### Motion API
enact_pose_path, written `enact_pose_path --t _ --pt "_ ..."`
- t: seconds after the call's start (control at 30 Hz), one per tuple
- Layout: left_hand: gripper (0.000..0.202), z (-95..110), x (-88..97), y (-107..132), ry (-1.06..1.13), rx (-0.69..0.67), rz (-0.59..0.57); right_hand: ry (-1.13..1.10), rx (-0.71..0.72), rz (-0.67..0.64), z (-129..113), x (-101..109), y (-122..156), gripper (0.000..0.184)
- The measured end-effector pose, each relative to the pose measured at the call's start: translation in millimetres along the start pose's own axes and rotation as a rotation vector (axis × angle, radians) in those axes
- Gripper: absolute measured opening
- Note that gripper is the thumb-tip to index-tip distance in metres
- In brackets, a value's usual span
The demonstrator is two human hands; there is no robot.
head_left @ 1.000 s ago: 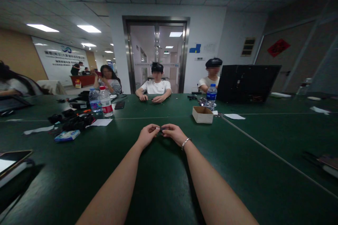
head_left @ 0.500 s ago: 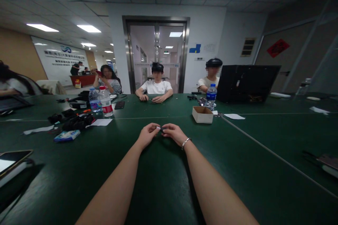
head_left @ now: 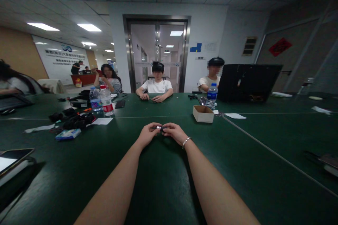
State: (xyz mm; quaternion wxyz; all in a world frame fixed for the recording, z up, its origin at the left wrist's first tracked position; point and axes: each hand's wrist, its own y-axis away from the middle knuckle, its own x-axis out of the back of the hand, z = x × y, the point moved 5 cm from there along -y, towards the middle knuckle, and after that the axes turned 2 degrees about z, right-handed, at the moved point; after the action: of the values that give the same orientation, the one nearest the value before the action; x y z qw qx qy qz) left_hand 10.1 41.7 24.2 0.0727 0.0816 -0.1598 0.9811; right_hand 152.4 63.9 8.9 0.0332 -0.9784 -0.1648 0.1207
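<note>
My left hand [head_left: 147, 136] and my right hand [head_left: 175, 134] meet over the middle of the table, fingertips closed. Between them they pinch a small dark cylinder with a silver band [head_left: 159, 128]; its exact kind is too small to make out. The left fingers hold its silver end, while the right thumb and fingers grip the dark end. A silver bracelet [head_left: 186, 142] circles my right wrist. Fingers cover part of the cylinder.
Beyond my hands on the green table [head_left: 163, 197] stand an open cardboard box [head_left: 203, 115] and a water bottle [head_left: 212, 96]. Two bottles [head_left: 106, 102], a tissue pack [head_left: 68, 134] and black gear [head_left: 79, 121] lie left. A person [head_left: 156, 86] sits opposite.
Slightly more of the cylinder's silver band shows between my fingers. Both hands stay in nearly the same place, and the view has shifted a little.
</note>
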Motion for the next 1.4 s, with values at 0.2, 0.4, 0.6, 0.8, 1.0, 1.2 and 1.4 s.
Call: enact_pose_path --t 0.2,0.4,0.6,0.8,1.0,1.2,1.4 --pt "0.040 -9.2 3.3 -2.0 -0.117 0.073 0.111 0.017 0.000 -0.009 1.7 -0.5 -0.6 0.022" --pt "0.048 -10.6 3.8 -1.8 -0.304 0.079 0.126 0.036 0.008 -0.004 1.5 -0.1 -1.0 0.022" --pt "0.045 0.8 1.4 -0.1 0.009 0.020 0.015 0.000 -0.004 0.028 1.0 0.4 -0.8 0.018" --pt "0.039 -3.5 2.1 -1.5 0.045 0.039 0.015 0.020 0.006 0.013 0.7 0.4 -0.5 0.019" --pt "0.035 -9.8 1.4 -1.7 0.023 0.093 0.110 0.040 0.024 0.025 2.6 1.2 -2.3 0.025" --pt "0.039 -13.1 1.4 -1.2 0.003 0.152 0.190 0.058 0.049 0.029 2.2 0.7 -1.2 0.032" --pt "0.038 -14.8 1.5 -2.0 -0.001 0.172 0.206 0.188 0.088 0.041 -2.7 -0.5 1.2 0.032"
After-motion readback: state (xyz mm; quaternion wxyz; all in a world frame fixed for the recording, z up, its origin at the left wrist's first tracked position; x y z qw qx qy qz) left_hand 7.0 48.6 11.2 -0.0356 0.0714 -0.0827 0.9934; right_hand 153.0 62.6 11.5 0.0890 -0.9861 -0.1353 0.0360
